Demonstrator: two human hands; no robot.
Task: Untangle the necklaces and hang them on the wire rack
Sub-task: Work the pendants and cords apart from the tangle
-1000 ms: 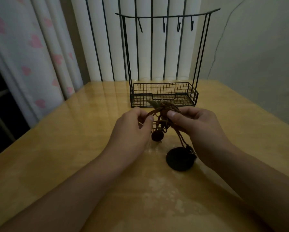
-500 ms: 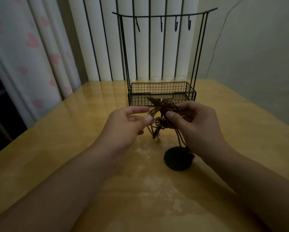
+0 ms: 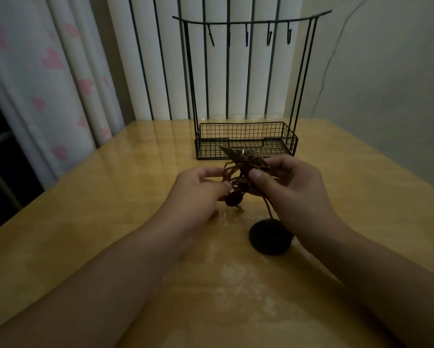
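A glossy wooden table (image 3: 85,229) stands beside a heart-patterned curtain (image 3: 47,79) and barred window (image 3: 160,59).

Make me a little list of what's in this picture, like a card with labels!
place: shiny yellow wooden table, curtains behind
left hand: pinching a cord of the knot
right hand: gripping the tangled necklaces
dangling bits: a round brown bead, a dark flat disc pendant resting on the table
wire rack: black, standing behind the hands, basket at the bottom
hooks: nothing hung on them yet
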